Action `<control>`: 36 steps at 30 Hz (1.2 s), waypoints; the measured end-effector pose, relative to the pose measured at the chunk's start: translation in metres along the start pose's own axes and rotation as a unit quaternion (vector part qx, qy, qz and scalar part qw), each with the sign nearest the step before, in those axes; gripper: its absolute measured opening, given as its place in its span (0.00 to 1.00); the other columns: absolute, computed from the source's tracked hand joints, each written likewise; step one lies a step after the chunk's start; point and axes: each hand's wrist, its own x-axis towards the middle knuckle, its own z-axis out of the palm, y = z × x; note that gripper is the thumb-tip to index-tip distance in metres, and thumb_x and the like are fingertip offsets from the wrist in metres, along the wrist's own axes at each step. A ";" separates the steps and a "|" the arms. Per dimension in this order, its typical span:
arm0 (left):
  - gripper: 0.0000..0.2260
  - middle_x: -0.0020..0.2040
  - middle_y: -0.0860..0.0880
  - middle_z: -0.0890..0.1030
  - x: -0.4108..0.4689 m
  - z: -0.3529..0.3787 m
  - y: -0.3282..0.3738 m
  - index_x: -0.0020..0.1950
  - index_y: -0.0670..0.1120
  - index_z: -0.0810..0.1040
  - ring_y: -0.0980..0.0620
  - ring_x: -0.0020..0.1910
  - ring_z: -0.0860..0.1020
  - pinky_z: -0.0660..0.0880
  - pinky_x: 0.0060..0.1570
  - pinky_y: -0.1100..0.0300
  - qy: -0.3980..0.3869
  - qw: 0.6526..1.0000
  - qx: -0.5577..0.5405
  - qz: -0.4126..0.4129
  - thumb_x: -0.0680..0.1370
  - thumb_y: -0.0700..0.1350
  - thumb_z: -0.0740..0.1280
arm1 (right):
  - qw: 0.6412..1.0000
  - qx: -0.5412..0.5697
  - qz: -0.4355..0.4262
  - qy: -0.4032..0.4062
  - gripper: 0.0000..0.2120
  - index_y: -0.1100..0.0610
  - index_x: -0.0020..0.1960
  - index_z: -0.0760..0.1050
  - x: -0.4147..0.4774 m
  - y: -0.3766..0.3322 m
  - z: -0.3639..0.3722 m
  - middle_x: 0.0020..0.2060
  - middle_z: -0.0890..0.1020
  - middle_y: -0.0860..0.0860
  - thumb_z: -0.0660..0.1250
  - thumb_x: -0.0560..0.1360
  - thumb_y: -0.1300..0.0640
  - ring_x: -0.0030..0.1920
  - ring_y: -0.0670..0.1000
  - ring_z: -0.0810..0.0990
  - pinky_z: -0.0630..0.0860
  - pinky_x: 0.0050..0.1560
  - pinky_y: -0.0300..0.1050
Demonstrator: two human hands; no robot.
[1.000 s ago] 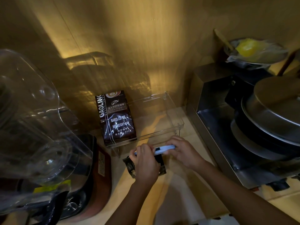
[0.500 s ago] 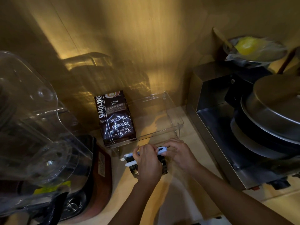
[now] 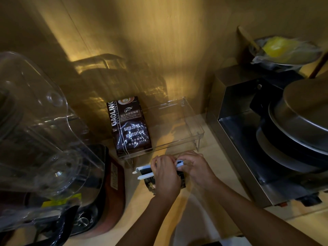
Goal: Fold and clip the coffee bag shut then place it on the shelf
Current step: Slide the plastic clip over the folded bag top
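Observation:
A small dark coffee bag (image 3: 150, 185) stands on the wooden counter, mostly hidden behind my hands. A long white clip (image 3: 144, 172) lies across its folded top, its two arms spread apart at the left end. My left hand (image 3: 166, 176) grips the bag and the middle of the clip. My right hand (image 3: 194, 167) pinches the clip's right end. Just behind stands a clear acrylic shelf (image 3: 179, 139), with a larger brown coffee bag (image 3: 129, 126) on its left side.
A clear blender jug (image 3: 39, 132) on a dark reddish base (image 3: 113, 185) fills the left. At the right is a steel appliance (image 3: 236, 135) with stacked pans and a lid (image 3: 301, 112). A bowl wrapped in plastic with something yellow (image 3: 280, 48) sits behind. The wall is close.
The clip was shut a second ago; its left end has since opened into two arms over the bag's top. Both hands shifted slightly left and stay on the bag and clip.

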 end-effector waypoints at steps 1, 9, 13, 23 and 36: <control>0.10 0.42 0.41 0.75 -0.001 0.000 0.000 0.40 0.40 0.70 0.41 0.46 0.72 0.60 0.60 0.50 -0.002 1.000 0.000 0.002 0.67 0.26 0.59 | 1.000 -0.002 -0.005 -0.001 0.11 0.52 0.39 0.80 -0.001 0.000 -0.001 0.38 0.78 0.40 0.72 0.63 0.67 0.49 0.53 0.77 0.67 0.57 0.66; 0.05 0.44 0.48 0.77 -0.004 -0.007 -0.004 0.44 0.47 0.72 0.47 0.48 0.72 0.61 0.55 0.57 -0.010 1.000 -0.008 0.023 0.75 0.37 0.61 | 0.998 0.046 0.018 0.024 0.19 0.41 0.36 0.78 -0.007 0.011 -0.005 0.38 0.80 0.44 0.73 0.64 0.66 0.45 0.50 0.78 0.73 0.53 0.54; 0.09 0.51 0.49 0.79 -0.004 -0.019 -0.019 0.55 0.49 0.73 0.50 0.53 0.69 0.55 0.53 0.62 -0.001 0.999 0.003 0.042 0.75 0.47 0.65 | 0.999 0.041 0.005 0.004 0.19 0.40 0.37 0.77 -0.003 0.012 -0.009 0.40 0.80 0.42 0.73 0.64 0.66 0.45 0.45 0.79 0.72 0.52 0.50; 0.13 0.52 0.50 0.81 0.003 -0.043 -0.039 0.57 0.50 0.76 0.50 0.51 0.74 0.59 0.50 0.59 -0.040 0.990 0.086 0.107 0.74 0.52 0.65 | 0.997 0.067 0.016 -0.019 0.17 0.45 0.38 0.78 -0.001 0.022 -0.011 0.42 0.79 0.47 0.72 0.64 0.68 0.45 0.43 0.78 0.73 0.43 0.28; 0.09 0.49 0.48 0.82 0.003 -0.039 -0.037 0.52 0.47 0.78 0.47 0.49 0.74 0.66 0.50 0.56 -0.023 0.995 0.057 0.077 0.74 0.48 0.67 | 0.988 -0.136 -0.025 -0.073 0.10 0.54 0.50 0.76 0.002 0.010 -0.013 0.45 0.75 0.45 0.70 0.69 0.58 0.51 0.49 0.70 0.65 0.52 0.44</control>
